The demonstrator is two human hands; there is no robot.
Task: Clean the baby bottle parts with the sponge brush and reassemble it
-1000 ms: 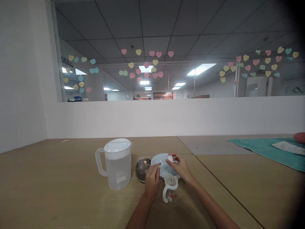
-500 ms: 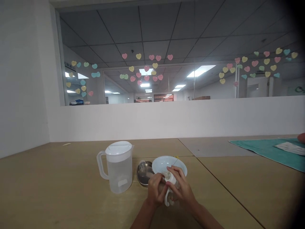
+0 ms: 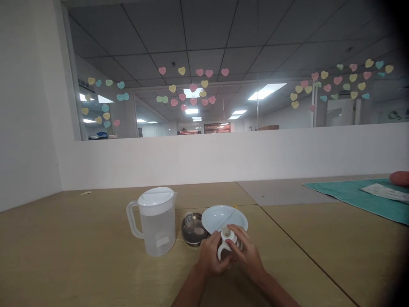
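Note:
Both hands are around a baby bottle point(image 3: 226, 234) with a pale teat, a white collar and a curved white handle. My left hand point(image 3: 209, 256) is closed about the bottle's lower left side, by the handle. The fingers of my right hand point(image 3: 248, 255) curl over the right side of the white collar. Most of the bottle's body is hidden by my hands. Just beyond it stands a light blue bowl point(image 3: 212, 215) with a thin stick-like item resting across it. A round metal dish point(image 3: 191, 238) sits left of the bowl, holding a clear dome-shaped cap point(image 3: 188, 218).
A clear lidded pitcher point(image 3: 158, 230) stands on the wooden table point(image 3: 79, 256) to the left. A teal cloth point(image 3: 338, 187) lies at the far right, with a pale patterned piece and a reddish rounded thing point(image 3: 399, 178) on it. Behind is a wall with a window.
My left hand has shifted from the teat and collar down to the bottle's side. The bottle's handle has swung to the left. The view has moved slightly.

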